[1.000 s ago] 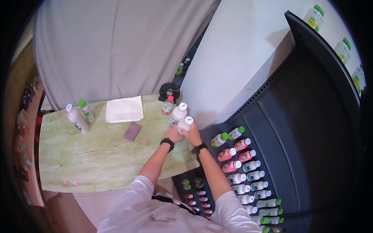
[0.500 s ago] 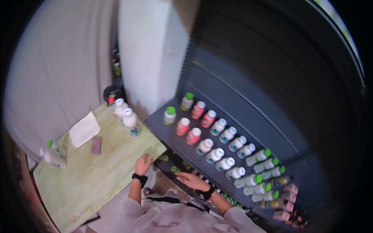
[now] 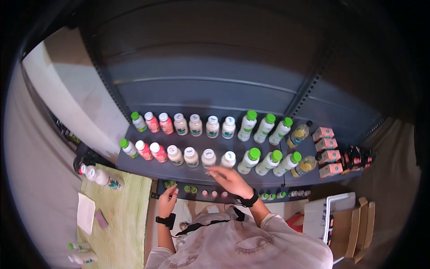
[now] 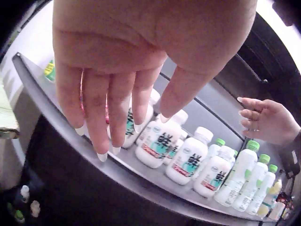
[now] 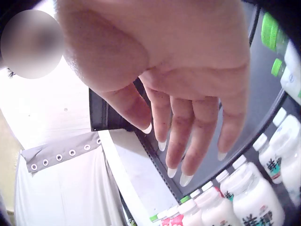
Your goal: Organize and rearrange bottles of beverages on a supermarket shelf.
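My right hand (image 3: 233,183) is held up with its fingers spread, before the front row of bottles on a dark shelf (image 3: 264,180). In the head view its fingertips overlap the base of a white-capped milk bottle (image 3: 208,158). Nothing is in it in the right wrist view, where the fingers (image 5: 195,136) hang long and loose. My left hand (image 3: 167,201) is lower, between the table and the shelf edge. Its fingers (image 4: 96,113) are extended and hold nothing, with white milk bottles (image 4: 157,143) behind them in the left wrist view.
Along the shelf stand pink bottles (image 3: 158,152), tall green-capped bottles (image 3: 249,162), yellow-labelled bottles (image 3: 306,166) and pink boxes (image 3: 330,170). The green table (image 3: 127,215) at left bears white bottles (image 3: 109,180), paper (image 3: 86,213) and a purple pad (image 3: 101,219). Cardboard (image 3: 354,228) lies at lower right.
Both hands have let go of the white bottle, which now stands on the table beside another. The view has swung right to the shelf, and the right hand has risen toward its front row.
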Demonstrator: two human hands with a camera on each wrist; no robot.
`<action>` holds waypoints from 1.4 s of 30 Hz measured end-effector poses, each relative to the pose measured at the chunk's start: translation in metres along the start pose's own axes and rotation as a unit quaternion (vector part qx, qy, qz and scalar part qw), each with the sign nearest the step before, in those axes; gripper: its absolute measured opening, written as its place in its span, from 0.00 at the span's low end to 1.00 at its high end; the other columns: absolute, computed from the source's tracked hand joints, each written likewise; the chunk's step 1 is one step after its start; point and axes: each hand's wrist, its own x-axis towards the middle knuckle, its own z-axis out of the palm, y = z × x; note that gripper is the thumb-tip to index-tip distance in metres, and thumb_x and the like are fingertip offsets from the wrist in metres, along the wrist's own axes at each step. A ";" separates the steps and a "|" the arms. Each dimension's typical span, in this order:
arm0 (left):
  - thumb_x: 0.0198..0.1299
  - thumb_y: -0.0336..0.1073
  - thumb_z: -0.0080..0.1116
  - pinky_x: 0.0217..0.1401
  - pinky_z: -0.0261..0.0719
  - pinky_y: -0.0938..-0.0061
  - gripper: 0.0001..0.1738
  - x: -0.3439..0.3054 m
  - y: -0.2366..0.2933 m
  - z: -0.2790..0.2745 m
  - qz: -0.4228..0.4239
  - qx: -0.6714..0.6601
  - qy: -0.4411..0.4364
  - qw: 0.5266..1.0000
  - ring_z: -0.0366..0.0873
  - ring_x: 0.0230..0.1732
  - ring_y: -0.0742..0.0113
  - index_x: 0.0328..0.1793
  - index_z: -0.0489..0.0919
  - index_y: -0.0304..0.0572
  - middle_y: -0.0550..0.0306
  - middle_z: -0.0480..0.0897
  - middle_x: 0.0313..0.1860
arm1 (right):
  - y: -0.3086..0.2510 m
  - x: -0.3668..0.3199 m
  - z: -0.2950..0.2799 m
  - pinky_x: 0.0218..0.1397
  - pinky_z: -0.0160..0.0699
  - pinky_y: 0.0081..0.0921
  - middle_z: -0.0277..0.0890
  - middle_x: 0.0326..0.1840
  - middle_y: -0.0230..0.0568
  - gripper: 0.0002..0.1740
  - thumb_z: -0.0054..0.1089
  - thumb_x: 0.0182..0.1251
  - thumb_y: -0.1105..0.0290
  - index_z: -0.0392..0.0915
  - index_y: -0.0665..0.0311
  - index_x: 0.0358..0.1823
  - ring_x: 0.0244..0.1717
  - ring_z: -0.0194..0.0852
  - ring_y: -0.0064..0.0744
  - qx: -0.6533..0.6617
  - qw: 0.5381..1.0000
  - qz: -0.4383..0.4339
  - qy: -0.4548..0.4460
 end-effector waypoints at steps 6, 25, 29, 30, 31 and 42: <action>0.68 0.36 0.58 0.53 0.79 0.72 0.18 0.027 0.077 0.058 0.082 0.037 -0.102 0.991 0.86 0.51 0.60 0.60 0.80 0.35 0.42 0.87 0.48 | -0.011 -0.055 -0.063 0.53 0.78 0.27 0.83 0.49 0.45 0.15 0.54 0.73 0.74 0.77 0.66 0.58 0.49 0.83 0.35 -0.030 0.987 -0.019 0.156; 0.62 0.31 0.54 0.44 0.78 0.65 0.22 -0.003 0.231 0.312 0.294 0.015 -0.400 0.868 0.81 0.42 0.53 0.64 0.77 0.47 0.53 0.83 0.48 | 0.075 -0.178 -0.267 0.67 0.66 0.35 0.75 0.58 0.49 0.27 0.60 0.69 0.69 0.67 0.68 0.68 0.60 0.72 0.43 -0.240 0.777 0.019 0.582; 0.66 0.34 0.55 0.56 0.79 0.64 0.21 -0.010 0.226 0.343 0.295 -0.016 -0.393 0.871 0.80 0.57 0.50 0.66 0.75 0.46 0.50 0.80 0.62 | 0.098 -0.174 -0.280 0.60 0.72 0.32 0.78 0.52 0.49 0.27 0.66 0.65 0.65 0.73 0.69 0.64 0.54 0.77 0.40 -0.195 0.826 0.060 0.525; 0.67 0.34 0.55 0.57 0.79 0.64 0.22 -0.010 0.225 0.347 0.298 -0.020 -0.390 0.871 0.79 0.59 0.49 0.67 0.74 0.47 0.49 0.79 0.64 | 0.100 -0.174 -0.281 0.58 0.73 0.32 0.79 0.51 0.49 0.26 0.67 0.65 0.65 0.75 0.69 0.62 0.52 0.78 0.39 -0.177 0.842 0.081 0.503; 0.67 0.33 0.55 0.59 0.79 0.64 0.23 -0.010 0.224 0.351 0.301 -0.022 -0.388 0.871 0.78 0.61 0.49 0.69 0.73 0.47 0.49 0.77 0.66 | 0.109 -0.168 -0.280 0.52 0.75 0.30 0.81 0.45 0.46 0.20 0.68 0.64 0.66 0.79 0.70 0.53 0.45 0.79 0.36 -0.148 0.837 0.062 0.523; 0.65 0.35 0.55 0.70 0.70 0.60 0.36 -0.023 0.197 0.393 0.356 0.003 -0.361 0.862 0.67 0.72 0.40 0.77 0.58 0.31 0.33 0.66 0.73 | 0.092 -0.176 -0.259 0.39 0.72 0.35 0.72 0.30 0.44 0.08 0.68 0.58 0.73 0.76 0.67 0.30 0.31 0.73 0.43 -0.210 0.819 0.065 0.529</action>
